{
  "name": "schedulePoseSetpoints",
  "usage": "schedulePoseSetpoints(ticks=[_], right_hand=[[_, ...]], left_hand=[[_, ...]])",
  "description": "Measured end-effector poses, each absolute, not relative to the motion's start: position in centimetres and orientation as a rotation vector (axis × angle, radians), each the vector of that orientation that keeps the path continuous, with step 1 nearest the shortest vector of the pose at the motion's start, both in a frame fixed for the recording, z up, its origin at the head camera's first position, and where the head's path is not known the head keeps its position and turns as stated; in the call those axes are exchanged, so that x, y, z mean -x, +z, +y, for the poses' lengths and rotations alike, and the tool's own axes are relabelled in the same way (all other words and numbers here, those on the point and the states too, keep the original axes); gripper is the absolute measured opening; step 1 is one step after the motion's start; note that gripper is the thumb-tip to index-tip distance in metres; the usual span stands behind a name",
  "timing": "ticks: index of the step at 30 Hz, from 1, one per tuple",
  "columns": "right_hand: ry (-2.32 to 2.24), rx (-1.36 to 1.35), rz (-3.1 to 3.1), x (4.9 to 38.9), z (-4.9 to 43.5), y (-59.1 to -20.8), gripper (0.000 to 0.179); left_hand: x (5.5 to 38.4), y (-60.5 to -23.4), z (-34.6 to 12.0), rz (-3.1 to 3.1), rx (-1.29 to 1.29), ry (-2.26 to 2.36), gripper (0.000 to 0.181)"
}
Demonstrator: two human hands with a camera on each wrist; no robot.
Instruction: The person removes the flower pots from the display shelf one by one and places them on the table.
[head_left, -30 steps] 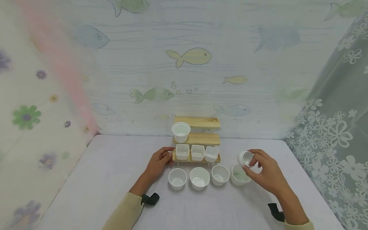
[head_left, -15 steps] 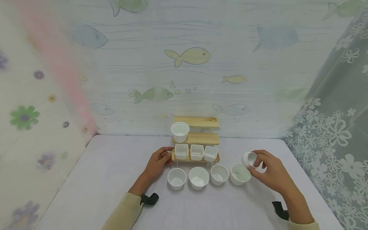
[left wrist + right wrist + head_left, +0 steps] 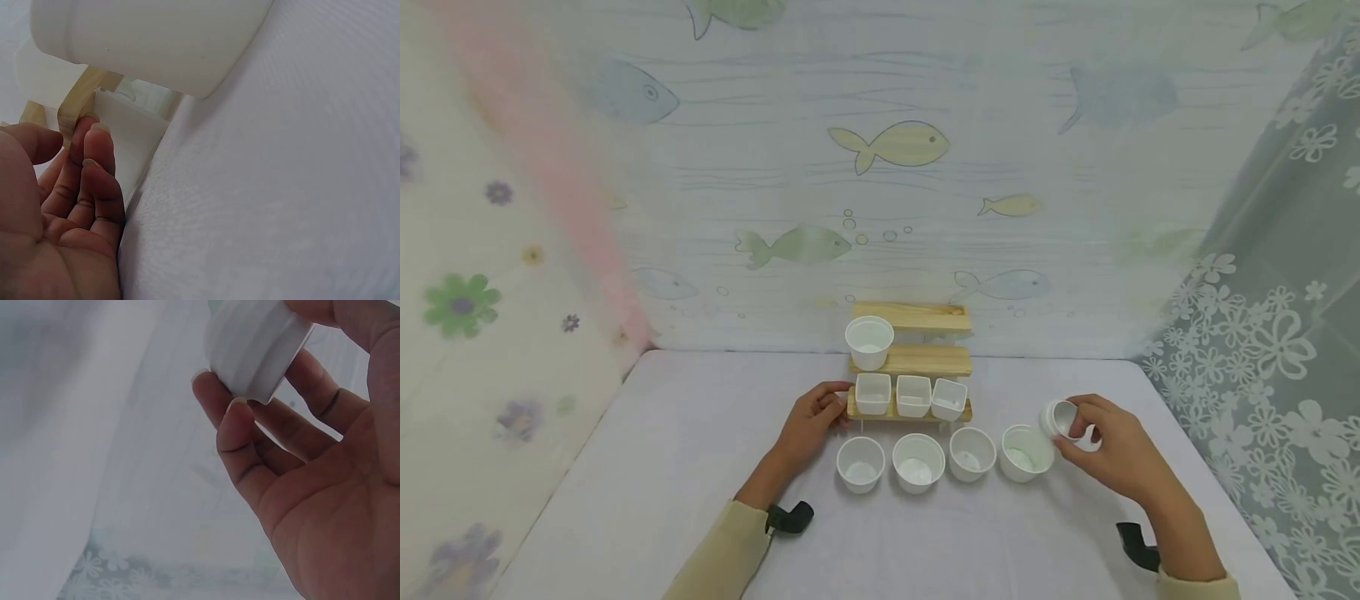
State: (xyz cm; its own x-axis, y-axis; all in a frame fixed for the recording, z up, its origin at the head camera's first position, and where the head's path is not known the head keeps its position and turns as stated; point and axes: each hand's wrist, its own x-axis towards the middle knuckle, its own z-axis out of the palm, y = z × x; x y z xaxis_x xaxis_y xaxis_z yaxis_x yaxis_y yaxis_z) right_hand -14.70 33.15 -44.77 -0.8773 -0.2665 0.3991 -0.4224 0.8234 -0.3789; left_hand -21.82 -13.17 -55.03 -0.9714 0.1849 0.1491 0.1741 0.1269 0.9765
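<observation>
A three-tier wooden stand (image 3: 931,362) is at the back of the table, and my left hand (image 3: 811,425) grips the left end of its lowest step. In the left wrist view, the thumb and fingertips meet around the wooden slat (image 3: 78,103). My right hand (image 3: 1108,450) pinches a small white cup (image 3: 1060,419) tilted on its side, its mouth toward the palm. Ridges run around this cup's wall in the right wrist view. Just left of it, a round white cup (image 3: 1026,454) stands upright with something pale green inside.
More round white cups, such as the leftmost one (image 3: 861,465), stand in a row before the stand. Three square white cups (image 3: 913,396) sit on the lowest step, the right one tilted. A round white cup (image 3: 869,343) is on the middle step.
My right hand has moved slightly right with the small cup, from overlapping the rightmost round cup to beside it. The left hand has stayed on the stand.
</observation>
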Motion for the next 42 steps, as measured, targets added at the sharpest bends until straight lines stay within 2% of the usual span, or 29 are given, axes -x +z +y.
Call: schedulePoseSetpoints(ticks=[21, 42], right_hand=[[0.637, -0.467, -2.801, 14.7, 35.0, -44.5, 0.034], [0.643, -0.421, -2.976, 15.3, 36.0, -45.6, 0.039]], left_hand=[[21.7, -54.8, -13.2, 2.341, -0.377, 2.033, 0.032], [21.6, -54.7, -12.8, 2.352, -0.390, 2.028, 0.031]])
